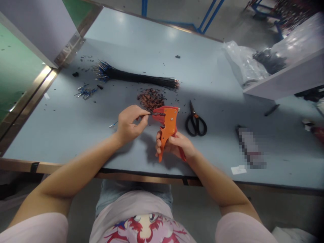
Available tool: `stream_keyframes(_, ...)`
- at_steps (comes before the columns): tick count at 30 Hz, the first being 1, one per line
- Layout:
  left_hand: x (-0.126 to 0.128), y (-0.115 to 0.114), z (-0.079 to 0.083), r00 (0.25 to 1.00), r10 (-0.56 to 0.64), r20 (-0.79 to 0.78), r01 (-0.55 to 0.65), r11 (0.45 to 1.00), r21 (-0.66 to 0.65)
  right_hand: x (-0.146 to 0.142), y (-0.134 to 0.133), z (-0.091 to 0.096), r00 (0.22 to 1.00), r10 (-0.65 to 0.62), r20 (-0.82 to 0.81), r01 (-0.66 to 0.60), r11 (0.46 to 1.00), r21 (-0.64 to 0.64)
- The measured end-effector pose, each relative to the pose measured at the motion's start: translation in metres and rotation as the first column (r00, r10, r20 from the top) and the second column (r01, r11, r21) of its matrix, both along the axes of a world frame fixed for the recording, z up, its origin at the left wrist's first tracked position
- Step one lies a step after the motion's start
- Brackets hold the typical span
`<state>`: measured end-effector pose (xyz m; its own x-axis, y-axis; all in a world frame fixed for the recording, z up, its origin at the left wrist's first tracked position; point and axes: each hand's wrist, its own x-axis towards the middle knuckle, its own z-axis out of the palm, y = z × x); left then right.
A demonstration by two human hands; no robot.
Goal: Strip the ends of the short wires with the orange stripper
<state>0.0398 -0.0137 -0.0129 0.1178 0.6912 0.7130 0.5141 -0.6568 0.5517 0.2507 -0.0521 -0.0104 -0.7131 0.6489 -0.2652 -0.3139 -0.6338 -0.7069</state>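
Observation:
An orange and red wire stripper (170, 123) is gripped in my right hand (178, 143), its handles pointing toward me. My left hand (133, 123) pinches a thin black wire (150, 114), whose end meets the red jaws of the tool. From under the left hand pokes a blue and silver wire tip (113, 124). Just behind the jaws lies a heap of small copper and black scraps (151, 98). Farther back stretches a bundle of black wires (139, 77), with blue tips at its left end and bare copper at its right.
Scissors with black handles (195, 124) lie right of the tool. A small pile of blue-tipped pieces (86, 91) is at the left. Blurred-out object (251, 146) and a white slip (238, 169) lie at right; plastic bags (246, 62) sit behind a panel.

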Motion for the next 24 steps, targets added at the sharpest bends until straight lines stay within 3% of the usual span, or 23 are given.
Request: stream_keyframes(24,0.0015,-0.0015,0.0003,0.997,0.008,-0.081,-0.006,0.999,0.032,-0.0001,-0.0051,0.0014,1.0,0.001,0.022,-0.001,1.0,0.002)
